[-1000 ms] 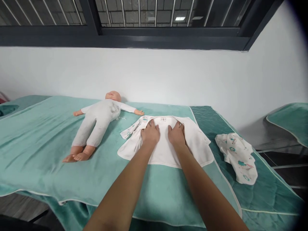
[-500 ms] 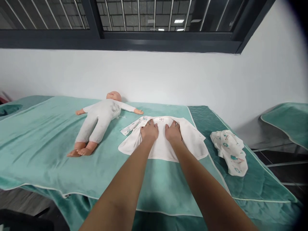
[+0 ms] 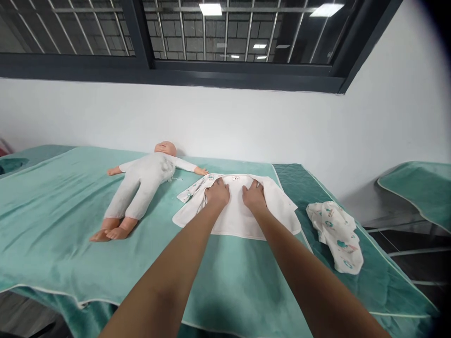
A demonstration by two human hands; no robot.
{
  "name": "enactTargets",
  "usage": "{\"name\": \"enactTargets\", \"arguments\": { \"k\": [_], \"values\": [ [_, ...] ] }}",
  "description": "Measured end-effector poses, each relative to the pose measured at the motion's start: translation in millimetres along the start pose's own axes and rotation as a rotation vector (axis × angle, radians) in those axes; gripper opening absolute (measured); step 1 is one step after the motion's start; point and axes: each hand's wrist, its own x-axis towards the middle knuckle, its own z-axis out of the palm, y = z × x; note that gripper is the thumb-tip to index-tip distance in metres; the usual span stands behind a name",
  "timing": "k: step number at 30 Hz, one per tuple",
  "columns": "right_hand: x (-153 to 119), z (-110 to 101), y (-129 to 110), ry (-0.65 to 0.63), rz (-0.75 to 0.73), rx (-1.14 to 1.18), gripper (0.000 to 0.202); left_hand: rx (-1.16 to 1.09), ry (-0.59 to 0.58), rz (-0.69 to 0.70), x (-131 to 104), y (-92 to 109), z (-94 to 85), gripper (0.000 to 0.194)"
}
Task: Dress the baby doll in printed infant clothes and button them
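We see left hand [image 3: 217, 194] & right hand [image 3: 253, 197], fingers spread flat, gripping nothing, on baby shirt [image 3: 236, 218]; doll [image 3: 141, 180] left of fingers.

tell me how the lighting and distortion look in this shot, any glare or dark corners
Head view: even, soft light with faint shadows under the doll and both hands, left hand and right hand, flat on the white garment. Ceiling lights glare in the window glass. Wide-angle bending curves the window frame, and the right corners darken to black.
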Motion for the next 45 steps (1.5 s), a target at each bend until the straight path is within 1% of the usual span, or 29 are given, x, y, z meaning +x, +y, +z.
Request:
{"name": "enactTargets", "arguments": {
  "k": [4,7,10,13,15,17,19,22,29,37,45],
  "values": [
    [9,7,5,0.048,-0.041,-0.005,0.064,0.007,0.017,0.018,7,0,11.1,0.058],
    [10,12,9,0.075,-0.028,-0.013,0.061,0.017,0.045,0.029,7,-1,17.7,0.058],
    [9,13,9,0.073,-0.016,-0.039,0.059,0.030,0.094,0.040,4,-1,20.1,0.058],
    [6,10,6,0.073,-0.046,-0.082,0.056,0.051,0.088,0.046,3,-2,20.0,0.058],
    [3,7,3,0.063,-0.108,-0.112,0.047,0.062,0.061,0.048,4,-1,19.9,0.058],
    [0,5,1,0.033,-0.205,-0.138,0.037,0.071,0.044,0.047,5,-1,20.0,0.058],
    [-1,4,1,0.008,-0.299,-0.158,0.033,0.080,0.037,0.044,6,0,20.1,0.059],
    [-2,5,1,0.005,-0.380,-0.179,0.033,0.091,0.037,0.040,6,0,20.4,0.059],
    [4,13,5,0.014,-0.482,-0.168,0.038,0.091,0.043,0.034,5,1,21.2,0.057],
    [8,16,9,-0.011,-0.486,-0.085,0.042,0.059,0.062,0.032,4,2,19.7,0.052],
    [7,7,13,0.024,-0.415,0.033,0.042,0.013,0.134,0.046,-1,0,19.2,0.036]
  ]
}}
